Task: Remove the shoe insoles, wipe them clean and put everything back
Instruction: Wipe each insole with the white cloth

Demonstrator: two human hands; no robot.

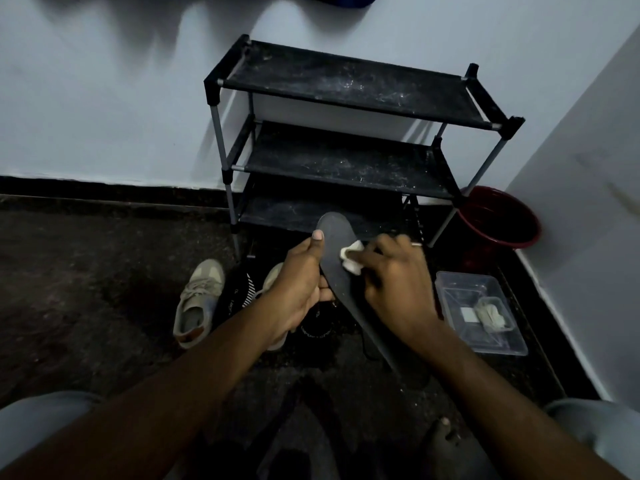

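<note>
My left hand (298, 285) grips a long dark insole (337, 251) by its left edge, thumb up along the rim, and holds it tilted in the air in front of the rack. My right hand (394, 282) pinches a small white cloth (351, 259) and presses it against the insole's upper face. A beige sneaker (199, 303) lies on the floor to the left. A second beige sneaker (273, 277) is mostly hidden behind my left hand. Between them lie black shoes (239, 296) with white markings.
A dusty black three-shelf shoe rack (346, 88) stands against the wall. A red bucket (498, 220) sits in the corner at right. A clear plastic tub (485, 313) with cloths is on the floor beside my right hand. My knees and a bare foot (443, 441) are at the bottom.
</note>
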